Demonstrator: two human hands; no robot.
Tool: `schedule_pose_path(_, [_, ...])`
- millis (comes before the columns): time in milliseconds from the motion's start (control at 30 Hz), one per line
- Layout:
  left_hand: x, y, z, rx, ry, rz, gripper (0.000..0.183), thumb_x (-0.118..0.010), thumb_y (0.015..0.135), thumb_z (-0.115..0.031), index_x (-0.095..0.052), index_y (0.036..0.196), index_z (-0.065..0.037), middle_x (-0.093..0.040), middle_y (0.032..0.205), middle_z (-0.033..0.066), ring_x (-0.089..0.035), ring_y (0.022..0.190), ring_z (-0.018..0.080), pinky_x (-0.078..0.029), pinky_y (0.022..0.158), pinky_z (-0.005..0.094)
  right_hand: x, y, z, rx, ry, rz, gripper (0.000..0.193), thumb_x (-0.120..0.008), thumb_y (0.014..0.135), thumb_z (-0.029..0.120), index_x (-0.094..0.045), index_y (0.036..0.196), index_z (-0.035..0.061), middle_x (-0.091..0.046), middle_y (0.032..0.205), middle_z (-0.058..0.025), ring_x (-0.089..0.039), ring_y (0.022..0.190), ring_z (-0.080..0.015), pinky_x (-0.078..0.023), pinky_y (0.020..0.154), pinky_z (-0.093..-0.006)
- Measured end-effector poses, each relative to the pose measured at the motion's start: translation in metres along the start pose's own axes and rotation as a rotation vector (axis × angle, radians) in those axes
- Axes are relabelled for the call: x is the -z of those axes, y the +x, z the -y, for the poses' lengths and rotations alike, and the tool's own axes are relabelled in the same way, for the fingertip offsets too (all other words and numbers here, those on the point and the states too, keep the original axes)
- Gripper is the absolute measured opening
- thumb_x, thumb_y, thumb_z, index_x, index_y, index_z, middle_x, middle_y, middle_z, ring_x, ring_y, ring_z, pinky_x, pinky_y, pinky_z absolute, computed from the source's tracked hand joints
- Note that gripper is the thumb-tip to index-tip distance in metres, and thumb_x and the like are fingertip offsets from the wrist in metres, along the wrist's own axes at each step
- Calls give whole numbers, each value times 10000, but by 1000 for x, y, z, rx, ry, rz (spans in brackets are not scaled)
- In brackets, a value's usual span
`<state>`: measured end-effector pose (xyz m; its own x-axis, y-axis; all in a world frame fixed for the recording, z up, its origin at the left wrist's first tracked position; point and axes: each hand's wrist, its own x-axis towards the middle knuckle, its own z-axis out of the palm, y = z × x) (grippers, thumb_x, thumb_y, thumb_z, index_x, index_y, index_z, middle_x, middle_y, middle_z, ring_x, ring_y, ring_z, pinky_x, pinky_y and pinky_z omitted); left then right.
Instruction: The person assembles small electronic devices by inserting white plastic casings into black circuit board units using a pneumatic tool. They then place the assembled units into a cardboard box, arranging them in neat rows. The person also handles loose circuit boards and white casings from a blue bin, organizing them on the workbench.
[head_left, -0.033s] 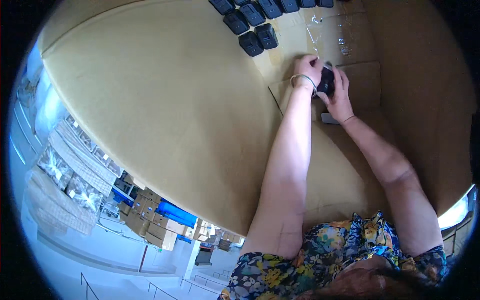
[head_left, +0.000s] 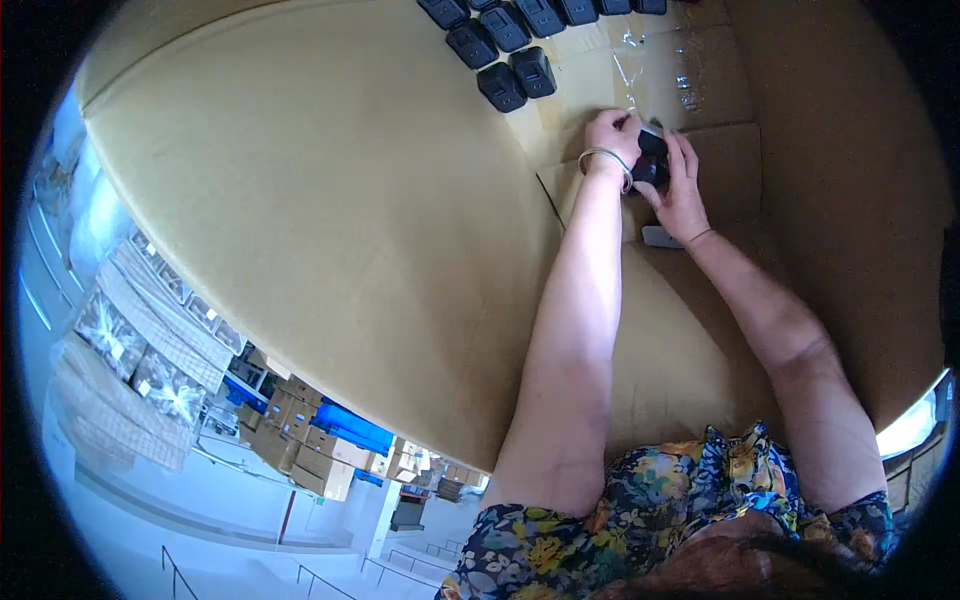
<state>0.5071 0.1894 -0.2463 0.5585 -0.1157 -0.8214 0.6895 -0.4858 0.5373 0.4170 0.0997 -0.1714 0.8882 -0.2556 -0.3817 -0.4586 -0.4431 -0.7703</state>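
Deep inside a large cardboard box (head_left: 340, 190), both my hands hold one black glossy object (head_left: 652, 170). A pale grey strip shows along its far edge; its exact kind is not clear. My left hand (head_left: 613, 138), with thin bands at the wrist, pinches it from the left with curled fingers. Thumb and fingers of my right hand (head_left: 682, 192) wrap round its right side. Several black block-shaped cases (head_left: 502, 88) stand in rows beyond my left hand, apart from it. A small pale flat piece (head_left: 661, 237) lies beside my right wrist, partly hidden.
The box's tall right wall (head_left: 850, 180) rises close to my right arm. Clear shiny tape (head_left: 686, 90) runs over the cardboard floor beyond my hands. Outside the box, at lower left, are stacked cartons (head_left: 290, 430), a blue bundle (head_left: 350, 428) and wrapped goods (head_left: 130, 350).
The black object has tilted slightly between my hands, and more of its pale far edge shows. Both hands keep hold of it, almost in the same place.
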Motion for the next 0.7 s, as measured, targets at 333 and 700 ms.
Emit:
schedule_pose_path(333, [20,33,-12,118,-78,-161,303,-547,850,-299,-523,910,-3,-546,630,83,-533,474,178,-471,455,298,37,79,3,80,239,192,786,-691,666,-9,-294,1337,96,-300,1362,-144,-275,1278,-242,-271,1040,-338])
schedule_pose_path(700, [7,-9,-78,-627,729,-292,589,-722,613,-183,-480,1144,-101,-469,1092,155,-422,1030,354,-384,883,414,71,105,-39,-506,933,184,459,-638,776,244,-504,1195,115,-571,1050,-37,-514,966,-133,-408,792,-255])
